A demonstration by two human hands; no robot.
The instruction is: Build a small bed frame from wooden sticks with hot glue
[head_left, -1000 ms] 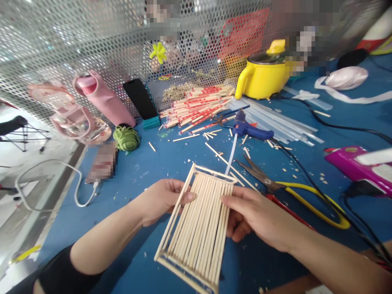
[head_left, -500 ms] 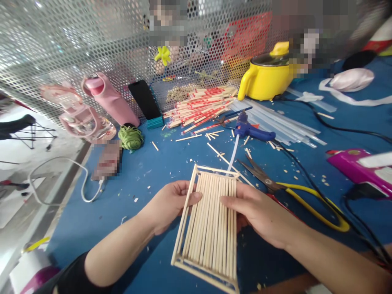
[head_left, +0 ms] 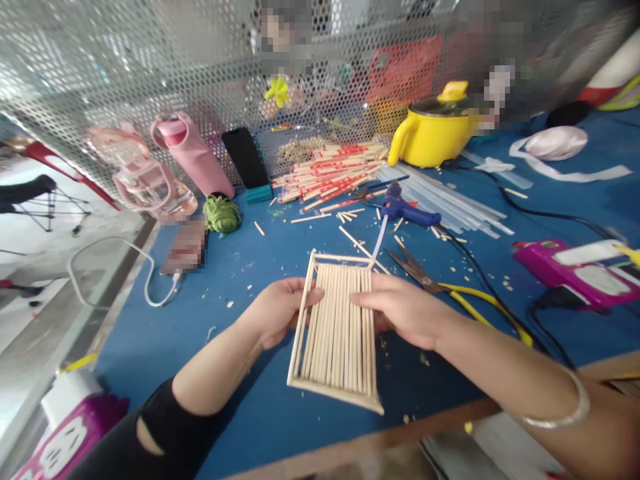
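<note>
Between my hands is a flat panel of wooden sticks [head_left: 340,327], laid side by side inside a stick frame that has a gap along its left side. My left hand [head_left: 285,307] grips the left edge, thumb on top and fingers behind. On the right edge my right hand [head_left: 395,303] pinches the panel, its thumb lying over the sticks. Past the panel's top right corner, a blue glue gun [head_left: 407,208] rests on the table with a glue stick poking out. Scissors [head_left: 425,277] with yellow handles lie beside my right hand.
Bundled sticks in red-marked wrappers [head_left: 335,170], clear glue sticks [head_left: 450,200] and a yellow pot [head_left: 435,137] stand toward the mesh screen [head_left: 200,80]. Green yarn [head_left: 221,213], a phone [head_left: 245,157] and pink bottles [head_left: 195,153] are at left. A purple power strip [head_left: 575,273] with cables lies right.
The panel and both hands have shifted up and slightly left in view, and the panel looks more tilted away. My grip stays the same. The whole scene has shifted a little with the camera.
</note>
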